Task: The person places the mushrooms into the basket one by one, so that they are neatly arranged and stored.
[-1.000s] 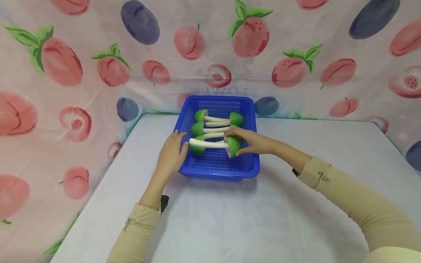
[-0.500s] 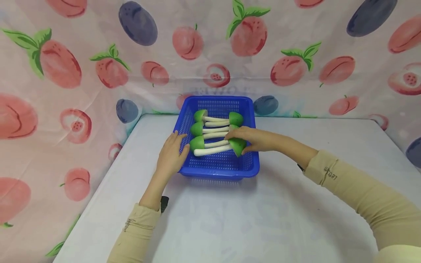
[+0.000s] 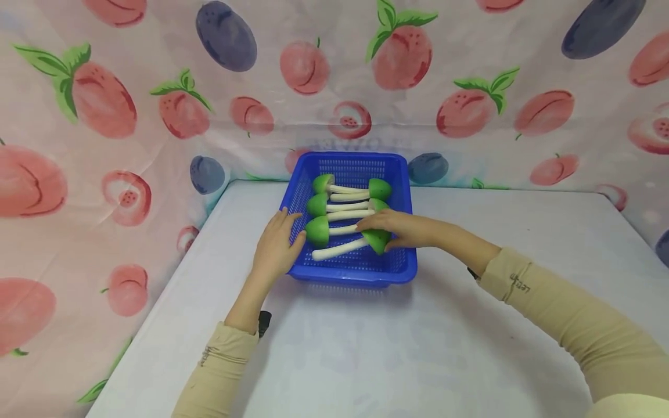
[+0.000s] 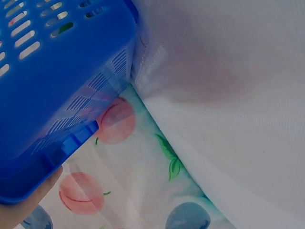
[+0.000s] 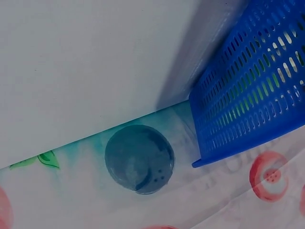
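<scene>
A blue plastic basket (image 3: 360, 276) stands on the white table, holding several toy mushrooms with green caps and white stems. Within it, my right hand (image 3: 405, 228) grips the cap of the nearest mushroom (image 3: 340, 251), whose stem slants down to the left over the basket floor. Just behind lies another mushroom (image 3: 316, 232), cap to the left. My left hand (image 3: 276, 244) rests on the basket's left rim with fairly straight fingers. In the left wrist view one finger (image 4: 33, 200) lies along the rim. The right wrist view shows only the basket's side wall (image 5: 248, 90), no hand.
Behind the table hangs a fruit-printed cloth (image 3: 345, 69), which also covers the left side. The basket is near the table's back edge. White tabletop (image 3: 418, 348) extends in front and to the right.
The gripped mushroom has come down and toward me, off the one behind it. Its stem has swung from level to slanting. My left hand stays at the rim.
</scene>
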A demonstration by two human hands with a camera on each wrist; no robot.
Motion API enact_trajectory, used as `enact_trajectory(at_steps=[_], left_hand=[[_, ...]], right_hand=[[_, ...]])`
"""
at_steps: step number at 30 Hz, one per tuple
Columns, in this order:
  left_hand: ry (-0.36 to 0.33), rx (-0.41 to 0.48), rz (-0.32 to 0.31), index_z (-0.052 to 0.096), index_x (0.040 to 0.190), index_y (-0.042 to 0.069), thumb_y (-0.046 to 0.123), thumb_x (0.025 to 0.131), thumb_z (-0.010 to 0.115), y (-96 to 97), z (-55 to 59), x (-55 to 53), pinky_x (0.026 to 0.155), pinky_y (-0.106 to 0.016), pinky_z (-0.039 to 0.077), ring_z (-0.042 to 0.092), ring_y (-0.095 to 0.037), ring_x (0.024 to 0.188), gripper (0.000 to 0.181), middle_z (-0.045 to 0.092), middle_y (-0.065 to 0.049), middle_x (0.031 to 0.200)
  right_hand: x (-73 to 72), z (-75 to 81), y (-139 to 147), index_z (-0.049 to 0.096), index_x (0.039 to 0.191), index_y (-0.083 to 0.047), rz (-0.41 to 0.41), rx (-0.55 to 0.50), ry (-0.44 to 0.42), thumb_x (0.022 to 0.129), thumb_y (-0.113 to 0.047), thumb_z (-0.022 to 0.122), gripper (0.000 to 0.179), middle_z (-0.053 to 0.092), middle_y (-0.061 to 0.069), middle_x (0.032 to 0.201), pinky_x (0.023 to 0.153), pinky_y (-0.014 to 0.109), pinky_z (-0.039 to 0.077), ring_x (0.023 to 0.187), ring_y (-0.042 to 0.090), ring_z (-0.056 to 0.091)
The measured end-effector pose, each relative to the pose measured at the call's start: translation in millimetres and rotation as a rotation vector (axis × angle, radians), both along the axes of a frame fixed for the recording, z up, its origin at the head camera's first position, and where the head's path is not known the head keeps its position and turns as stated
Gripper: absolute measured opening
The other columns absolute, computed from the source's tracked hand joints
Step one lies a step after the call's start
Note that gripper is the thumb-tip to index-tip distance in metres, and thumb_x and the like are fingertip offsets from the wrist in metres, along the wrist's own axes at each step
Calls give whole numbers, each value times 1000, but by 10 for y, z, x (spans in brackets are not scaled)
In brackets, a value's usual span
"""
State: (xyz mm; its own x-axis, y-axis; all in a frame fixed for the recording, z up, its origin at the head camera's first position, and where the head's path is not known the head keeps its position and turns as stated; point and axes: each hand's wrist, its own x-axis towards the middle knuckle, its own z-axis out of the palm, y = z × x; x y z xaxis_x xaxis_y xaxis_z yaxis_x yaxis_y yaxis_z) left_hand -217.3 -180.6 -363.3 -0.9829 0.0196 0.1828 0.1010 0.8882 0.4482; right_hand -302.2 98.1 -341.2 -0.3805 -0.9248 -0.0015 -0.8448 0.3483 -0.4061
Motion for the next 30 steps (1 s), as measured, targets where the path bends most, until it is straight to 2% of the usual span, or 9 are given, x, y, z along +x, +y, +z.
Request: enact_trajectory(at_steps=[11, 16, 22, 26, 30], left_hand=[[2, -5, -6, 48, 136, 6, 28, 94, 50, 72, 7, -21, 115, -53, 22, 25, -38, 142, 47, 31, -23, 150], [-10, -9, -4, 46, 137, 5, 30, 95, 50, 86, 10, -21, 116, -52, 22, 24, -37, 142, 49, 30, -23, 151], [-21, -14, 10, 47, 136, 4, 30, 94, 52, 14, 15, 25, 116, -53, 21, 23, -38, 142, 50, 30, -23, 151], [-21, -14, 4, 47, 136, 4, 30, 94, 52, 9, 8, 12, 116, -53, 21, 23, -38, 142, 50, 30, -24, 151], [-18, -13, -4, 47, 136, 4, 31, 94, 52, 19, 9, 9, 116, -53, 21, 23, -39, 142, 50, 30, -24, 150]], right_hand=[[-24, -16, 11, 50, 131, -2, -19, 98, 12, 76, -3, 75, 60, 53, 15, 134, 108, 50, 37, 128, 36, 45], [-27, -30, -15, 50, 130, -1, -64, 113, -3, 76, -6, 76, 60, 53, 15, 133, 107, 48, 39, 126, 33, 47], [-39, -95, -187, 50, 131, -2, -112, 160, 2, 76, -7, 76, 61, 53, 13, 131, 105, 42, 42, 123, 28, 51], [-61, -115, -227, 52, 129, 0, -106, 184, 23, 75, -8, 78, 61, 55, 14, 128, 104, 40, 43, 121, 29, 52], [-58, -26, -211, 52, 129, 0, -82, 258, 37, 75, -7, 78, 60, 55, 14, 128, 106, 41, 42, 122, 30, 52]])
